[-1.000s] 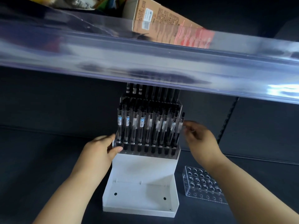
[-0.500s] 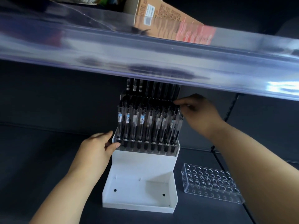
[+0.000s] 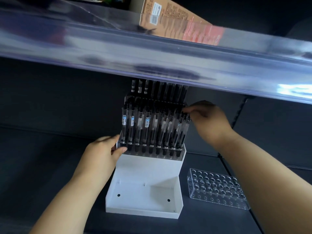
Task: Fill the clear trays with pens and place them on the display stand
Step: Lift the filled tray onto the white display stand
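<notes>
A filled tray (image 3: 152, 150) sits on the display stand (image 3: 143, 191); the empty tray (image 3: 217, 188) beside it awaits pens. The left hand (image 3: 103, 152) grips the filled tray's end with curled fingers. The right hand (image 3: 207, 119) pinches a pen (image 3: 184, 125) at its top.

The white stepped plastic display stand (image 3: 148, 174) sits between my two hands, its lowest step bare and nearest me. On the middle step stands a clear plastic tray (image 3: 152, 150) packed with upright black-inked pens in clear barrels (image 3: 146, 125), several with blue-and-white labels. My left fingers (image 3: 120, 150) grip that tray's left end, and my right fingers (image 3: 186, 110) close on the tops of its rightmost pens. Behind and above these, past my right fingers, a second filled tray of black pens (image 3: 157, 89) stands on the top step, its tops hidden. Below my right fingers, just right of the stand, an empty clear tray dotted with round holes (image 3: 217, 188) lies flat on the dark shelf (image 3: 42, 166).
</notes>
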Demonstrator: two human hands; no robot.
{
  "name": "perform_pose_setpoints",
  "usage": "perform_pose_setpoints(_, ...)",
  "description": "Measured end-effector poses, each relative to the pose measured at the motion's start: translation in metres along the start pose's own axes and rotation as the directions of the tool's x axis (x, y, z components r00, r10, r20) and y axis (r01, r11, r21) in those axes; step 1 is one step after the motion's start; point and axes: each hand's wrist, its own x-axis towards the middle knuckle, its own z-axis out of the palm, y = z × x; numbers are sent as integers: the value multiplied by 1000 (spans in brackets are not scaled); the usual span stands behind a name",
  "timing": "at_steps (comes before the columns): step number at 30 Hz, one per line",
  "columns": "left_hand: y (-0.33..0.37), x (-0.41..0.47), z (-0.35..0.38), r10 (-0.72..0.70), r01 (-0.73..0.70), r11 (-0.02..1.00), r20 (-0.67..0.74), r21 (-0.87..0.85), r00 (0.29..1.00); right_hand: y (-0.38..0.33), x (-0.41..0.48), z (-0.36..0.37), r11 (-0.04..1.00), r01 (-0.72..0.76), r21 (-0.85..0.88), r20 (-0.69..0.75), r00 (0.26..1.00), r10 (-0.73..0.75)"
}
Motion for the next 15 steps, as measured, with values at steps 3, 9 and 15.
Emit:
perform_pose_setpoints(3, 0, -1, -1, -11, 11, 1000, 7, 17, 1000, 1, -1, -1, 1000, -8, -8, 4, 1000, 8)
perform_pose_setpoints(9, 10, -3, -7, -16, 10, 986, 37, 167, 999, 6, -12, -2, 998, 22, -54, -32, 999, -24)
perform_pose_setpoints(15, 32, -23, -3, 97, -131, 939, 121, 318, 988, 12, -42, 0, 995, 55, -85, -64, 996, -60)
